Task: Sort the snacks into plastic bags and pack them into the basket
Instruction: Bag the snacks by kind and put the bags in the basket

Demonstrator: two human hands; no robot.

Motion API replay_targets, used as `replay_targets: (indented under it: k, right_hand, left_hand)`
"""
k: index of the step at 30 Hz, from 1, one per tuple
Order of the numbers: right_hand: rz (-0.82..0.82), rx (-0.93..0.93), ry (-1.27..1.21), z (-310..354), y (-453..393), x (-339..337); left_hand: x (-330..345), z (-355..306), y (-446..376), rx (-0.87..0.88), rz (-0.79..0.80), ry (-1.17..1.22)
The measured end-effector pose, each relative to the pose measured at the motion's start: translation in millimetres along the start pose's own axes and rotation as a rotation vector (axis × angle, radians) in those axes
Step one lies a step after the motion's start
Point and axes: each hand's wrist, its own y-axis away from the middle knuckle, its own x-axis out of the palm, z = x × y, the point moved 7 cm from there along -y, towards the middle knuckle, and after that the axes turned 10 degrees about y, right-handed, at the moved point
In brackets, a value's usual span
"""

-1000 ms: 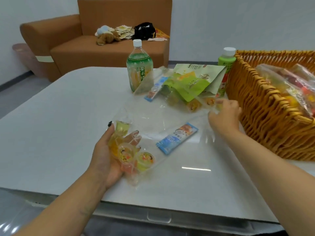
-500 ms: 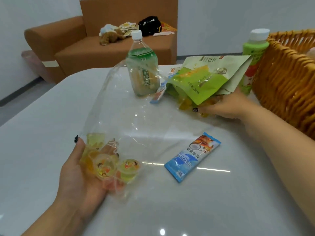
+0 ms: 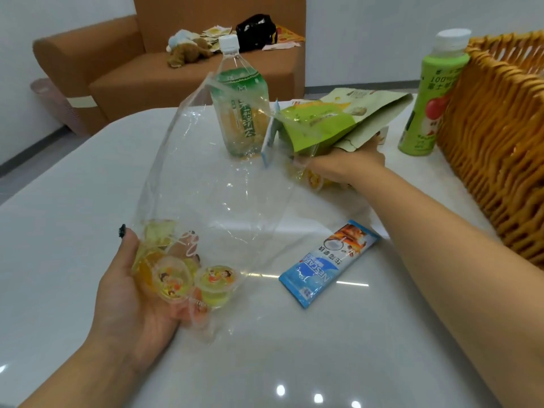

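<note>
The clear plastic bag [image 3: 212,184] now stands taller than a second ago: its mouth has lifted off the counter [image 3: 73,231] and rises in front of the tea bottle [image 3: 240,107], my landmark here. My right hand [image 3: 344,166] has pushed further in under the green snack packets [image 3: 321,122], just right of the tea bottle, and its fingers curl round the jelly cups there [image 3: 313,179]; I judge it is gathering them for the bag, so the jelly sort is partly done and the bag is not yet ready for the basket.

Counting, largest first. One wicker basket [image 3: 500,136] stands far right of the tea bottle. Two bottles: the tea bottle itself and a green apple drink [image 3: 429,92] between it and the basket. At least two snack packets overlap. One plastic bag. One blue coffee stick [image 3: 326,263] lies on the counter in front of the tea bottle, toward me; a second blue packet [image 3: 269,139] seems to stand on edge just right of the bottle. About four jelly cups [image 3: 188,281] sit in the bag's bottom, cradled from below in my left hand [image 3: 132,293], fingers curled round them through the plastic. How many cups my right hand has, I cannot tell.
</note>
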Motion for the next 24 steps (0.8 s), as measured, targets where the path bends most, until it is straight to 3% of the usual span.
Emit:
replay_targets:
  k: [6, 9, 15, 24]
  right_hand:
    - [-0.067, -0.024, 0.002, 8, 12, -5]
    - [0.067, -0.096, -0.003, 19, 11, 3]
    - [0.287, -0.352, 0.25, 50, 18, 26]
    - [0.307, -0.431, 0.261, 61, 26, 28]
  left_hand:
    - [1, 2, 5, -0.013, -0.022, -0.027]
    - [1, 1, 6, -0.01, -0.022, -0.014]
    - [2, 3, 8, -0.014, -0.03, -0.006]
    - [3, 3, 9, -0.026, -0.043, -0.04]
